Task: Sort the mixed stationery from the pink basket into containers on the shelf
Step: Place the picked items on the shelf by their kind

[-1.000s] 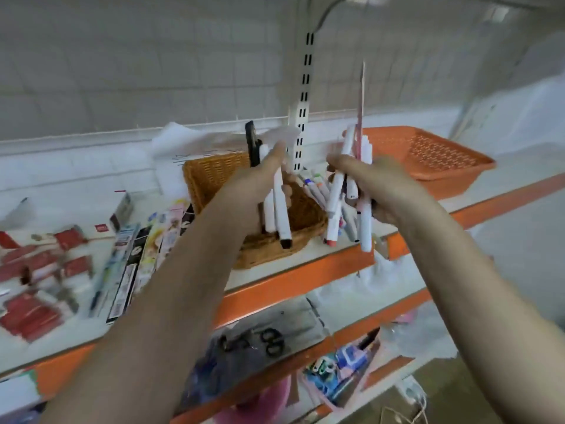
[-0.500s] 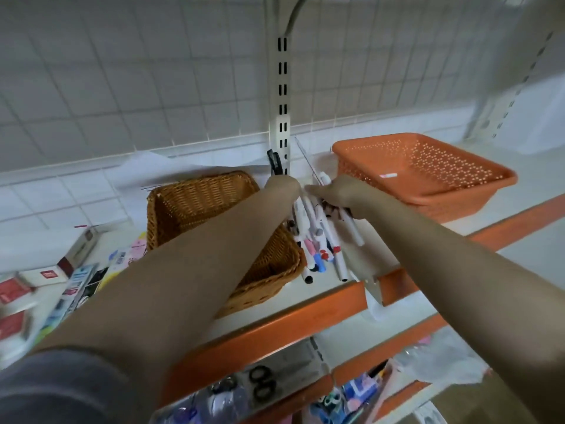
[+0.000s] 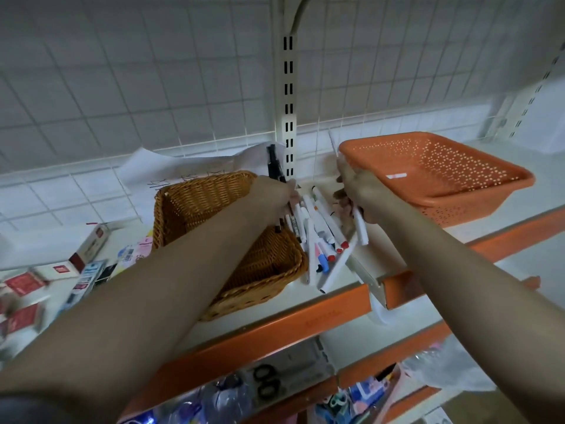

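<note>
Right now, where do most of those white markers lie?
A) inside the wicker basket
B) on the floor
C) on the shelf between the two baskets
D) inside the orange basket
C: the markers lie piled on the bare shelf, between the wicker basket and the orange basket.

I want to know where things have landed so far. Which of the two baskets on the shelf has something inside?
The orange plastic basket: a small white item lies on its perforated floor. The visible part of the wicker basket shows nothing.
</note>
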{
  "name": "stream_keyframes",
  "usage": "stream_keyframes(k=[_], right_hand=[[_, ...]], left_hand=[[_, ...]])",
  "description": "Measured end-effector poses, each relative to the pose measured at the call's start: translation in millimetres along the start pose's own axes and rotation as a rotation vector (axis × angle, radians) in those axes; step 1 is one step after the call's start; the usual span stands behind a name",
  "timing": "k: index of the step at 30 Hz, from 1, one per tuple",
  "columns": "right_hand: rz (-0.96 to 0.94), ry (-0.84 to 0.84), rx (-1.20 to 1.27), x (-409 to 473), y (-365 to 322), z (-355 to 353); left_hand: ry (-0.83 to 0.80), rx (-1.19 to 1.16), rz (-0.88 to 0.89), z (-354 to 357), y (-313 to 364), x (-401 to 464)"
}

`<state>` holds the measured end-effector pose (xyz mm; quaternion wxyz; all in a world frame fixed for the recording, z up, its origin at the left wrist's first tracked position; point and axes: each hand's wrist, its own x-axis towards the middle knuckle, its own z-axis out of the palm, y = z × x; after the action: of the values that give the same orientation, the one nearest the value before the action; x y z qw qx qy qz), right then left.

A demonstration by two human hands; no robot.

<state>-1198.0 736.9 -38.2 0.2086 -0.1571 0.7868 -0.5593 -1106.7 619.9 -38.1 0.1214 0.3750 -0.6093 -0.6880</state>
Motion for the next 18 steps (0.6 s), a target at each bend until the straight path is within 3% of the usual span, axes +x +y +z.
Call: stream_keyframes(k=[5,7,11,15,18], right_hand=[[-0.050,0.029,0.279,-15.9,-5.6,-2.8],[-0.080,-0.002,0.331,-25.8,-10.1,-4.8],[-0.233,-0.130,0.163,-56.3,-19.0,4.0],[-0.437,-0.175,-0.191,-83.3,-29.8,12.7],[-0.344,-0.242,0.014,-86.0,-38.6,7.8]], left_hand=[[-0.004,0.048,0.038,3.5,3.7,-23.2],[-0.001,-0.072,0.094,4.4,9.0,-29.9],[-0.011,-0.082,0.311,-0.8,18.1,-47.5],[0.027,-0.154,0.352,-13.8,21.3,-59.8],[0.146,-0.351,0.340,-33.2,27.6,-69.5]])
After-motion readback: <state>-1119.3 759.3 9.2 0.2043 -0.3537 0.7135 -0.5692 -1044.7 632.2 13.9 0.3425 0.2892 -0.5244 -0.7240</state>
